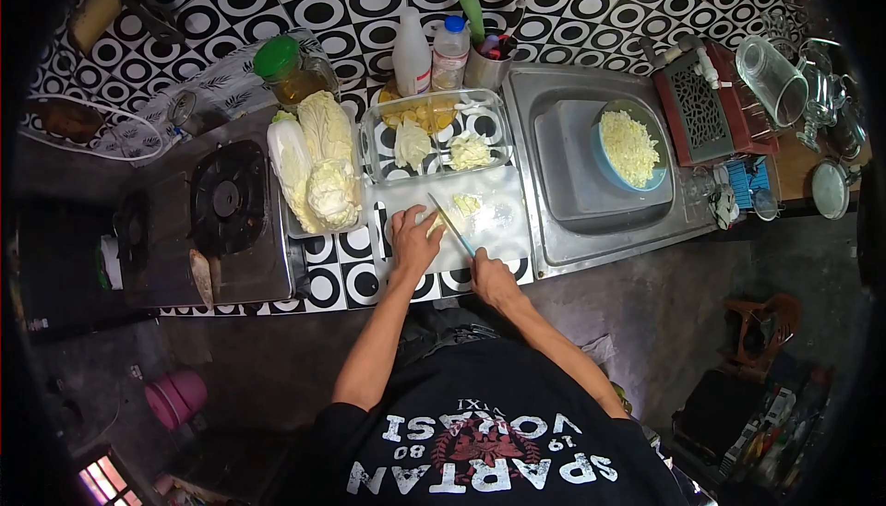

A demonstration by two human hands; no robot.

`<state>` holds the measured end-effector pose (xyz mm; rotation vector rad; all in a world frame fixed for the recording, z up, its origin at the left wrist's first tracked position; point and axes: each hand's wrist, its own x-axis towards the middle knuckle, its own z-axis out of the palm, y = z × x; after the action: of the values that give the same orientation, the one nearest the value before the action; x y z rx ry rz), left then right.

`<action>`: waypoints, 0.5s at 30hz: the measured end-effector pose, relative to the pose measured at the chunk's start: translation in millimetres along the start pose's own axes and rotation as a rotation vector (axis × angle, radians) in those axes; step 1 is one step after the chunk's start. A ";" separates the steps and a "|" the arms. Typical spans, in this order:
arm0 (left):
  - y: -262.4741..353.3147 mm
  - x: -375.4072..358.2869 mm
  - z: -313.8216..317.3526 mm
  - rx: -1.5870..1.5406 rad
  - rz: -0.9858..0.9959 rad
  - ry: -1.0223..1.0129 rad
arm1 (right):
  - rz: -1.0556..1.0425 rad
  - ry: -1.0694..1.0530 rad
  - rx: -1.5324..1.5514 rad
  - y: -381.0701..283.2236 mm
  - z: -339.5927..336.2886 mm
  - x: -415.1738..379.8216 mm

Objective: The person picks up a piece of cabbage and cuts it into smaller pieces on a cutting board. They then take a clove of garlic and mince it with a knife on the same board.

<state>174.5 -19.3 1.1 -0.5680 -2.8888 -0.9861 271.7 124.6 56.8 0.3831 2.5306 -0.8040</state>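
On the white cutting board (pixel 503 243), my right hand (pixel 496 280) is closed round the blue handle of a knife (pixel 452 226), its blade pointing up and left. My left hand (pixel 415 238) rests on the board left of the blade, fingers bent over a small pale piece that they partly hide. Chopped pale cabbage (pixel 466 203) lies just right of the knife tip. Behind the board, a clear glass dish (pixel 369 151) holds a cabbage leaf (pixel 412 144), a heap of cut cabbage (pixel 470 151) and yellowish pieces.
Left of the board, a tray holds whole cabbages (pixel 328 160), beside a gas stove (pixel 226 192). To the right, a blue bowl of chopped cabbage (pixel 629 148) stands in the metal sink (pixel 554 238). Bottles (pixel 412 54) stand behind the dish.
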 end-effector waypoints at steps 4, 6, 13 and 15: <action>1.0 0.2 -2.5 0.039 -0.046 -0.079 | 0.015 -0.031 -0.012 2.4 6.1 0.1; 2.2 2.2 -3.4 0.020 -0.094 -0.117 | 0.035 -0.045 -0.005 4.5 9.6 3.8; 0.8 2.8 -0.8 0.012 -0.062 -0.085 | 0.008 0.045 0.028 7.3 22.0 18.3; 0.9 3.3 -2.3 0.023 -0.087 -0.106 | -0.004 0.056 0.018 9.2 21.9 14.9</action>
<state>171.6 -18.9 4.0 -0.5129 -3.0375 -0.9597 269.8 120.6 29.1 0.4121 2.5775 -0.8295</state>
